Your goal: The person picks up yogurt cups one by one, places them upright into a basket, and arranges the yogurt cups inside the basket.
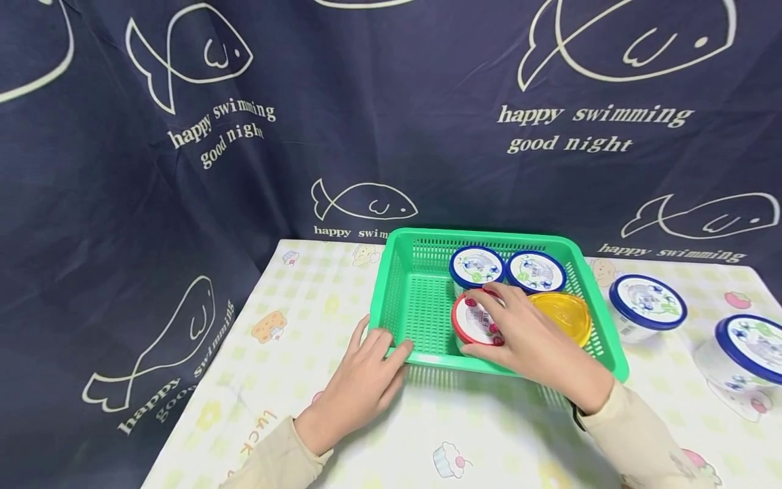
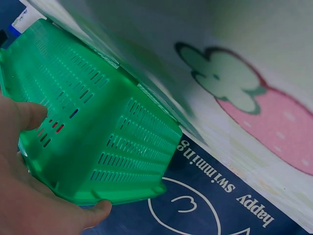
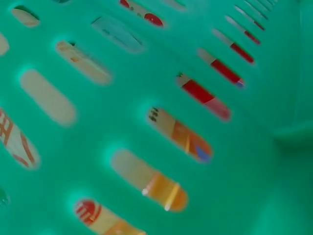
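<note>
A green plastic basket [image 1: 421, 358] stands on the table with several lidded tubs inside. My left hand [image 1: 366, 373] grips its front left corner; in the left wrist view, the left hand's thumb [image 2: 33, 115] lies against the outer wall. With my right hand [image 1: 531, 336] I hold a red-lidded tub [image 1: 473, 319] at the front of the basket, fingers and thumb across its lid. Behind it sit two blue-lidded tubs [image 1: 478, 265] side by side. A yellow-lidded tub [image 1: 565, 316] is partly hidden by the right hand. Only slotted green wall fills the right wrist view, with tub labels behind it.
To the right of the basket, two more blue-lidded tubs [image 1: 649, 302] stand on the patterned tablecloth [image 1: 305, 299]. A dark blue curtain [image 1: 366, 136] with fish drawings hangs close behind the basket and down the left side.
</note>
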Motion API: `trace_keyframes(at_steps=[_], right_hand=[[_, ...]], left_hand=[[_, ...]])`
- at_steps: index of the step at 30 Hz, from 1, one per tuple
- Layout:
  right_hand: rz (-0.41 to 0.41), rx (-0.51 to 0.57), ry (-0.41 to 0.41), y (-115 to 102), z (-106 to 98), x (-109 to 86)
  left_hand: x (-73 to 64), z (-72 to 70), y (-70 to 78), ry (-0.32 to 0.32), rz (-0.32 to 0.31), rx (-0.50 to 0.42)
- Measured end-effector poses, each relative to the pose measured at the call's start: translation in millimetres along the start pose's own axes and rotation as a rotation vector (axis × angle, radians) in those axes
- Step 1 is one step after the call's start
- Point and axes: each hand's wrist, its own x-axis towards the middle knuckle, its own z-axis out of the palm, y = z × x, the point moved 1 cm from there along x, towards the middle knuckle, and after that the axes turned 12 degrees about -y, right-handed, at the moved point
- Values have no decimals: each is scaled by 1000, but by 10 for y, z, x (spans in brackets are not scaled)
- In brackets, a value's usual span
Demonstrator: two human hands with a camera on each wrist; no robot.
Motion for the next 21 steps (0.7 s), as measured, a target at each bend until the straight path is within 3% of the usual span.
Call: trace_keyframes(at_steps=[21], right_hand=[[33, 23, -64, 74, 100, 57]], left_hand=[[-4, 28, 4, 0, -3, 5]])
